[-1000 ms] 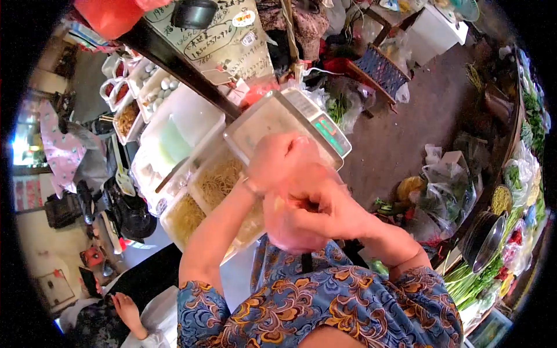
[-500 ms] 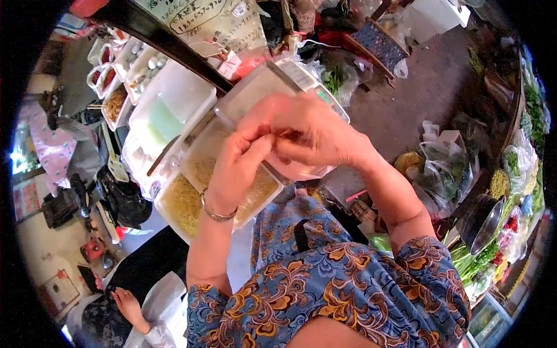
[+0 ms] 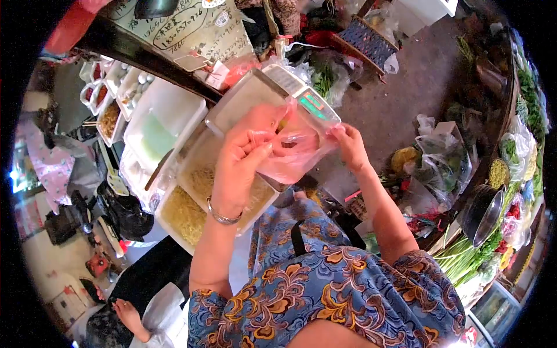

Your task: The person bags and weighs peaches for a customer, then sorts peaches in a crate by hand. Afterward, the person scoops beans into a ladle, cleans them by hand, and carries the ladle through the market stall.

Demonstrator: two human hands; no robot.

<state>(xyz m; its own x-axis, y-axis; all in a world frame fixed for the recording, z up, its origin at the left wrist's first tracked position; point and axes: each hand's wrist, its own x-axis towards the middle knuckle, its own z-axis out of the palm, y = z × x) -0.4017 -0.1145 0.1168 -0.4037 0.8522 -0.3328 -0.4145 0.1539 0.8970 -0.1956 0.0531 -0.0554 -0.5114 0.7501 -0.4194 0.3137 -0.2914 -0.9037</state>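
A thin pink plastic bag (image 3: 293, 156) is stretched between my two hands, its mouth partly spread. My left hand (image 3: 243, 156), with a silver bangle at the wrist, has its fingers closed on the bag's left side. The fingertips of my right hand (image 3: 351, 146) pinch the bag's right edge. What the bag holds is hard to make out. Behind the hands is a scale (image 3: 301, 93) with a lit display and a metal tray (image 3: 246, 95). Below the left hand are white bins of noodles (image 3: 183, 217).
Left of the scale stand a white tub (image 3: 165, 119) and small trays of food. Another person's hand (image 3: 129, 316) shows at the lower left. Bagged greens (image 3: 444, 159), a metal bowl (image 3: 487, 217) and stalks lie at the right. A dark post (image 3: 151, 58) crosses the upper left.
My hands were close together over the bag. My right hand has moved away to the right, and the bag is now drawn out between them. The view has shifted slightly.
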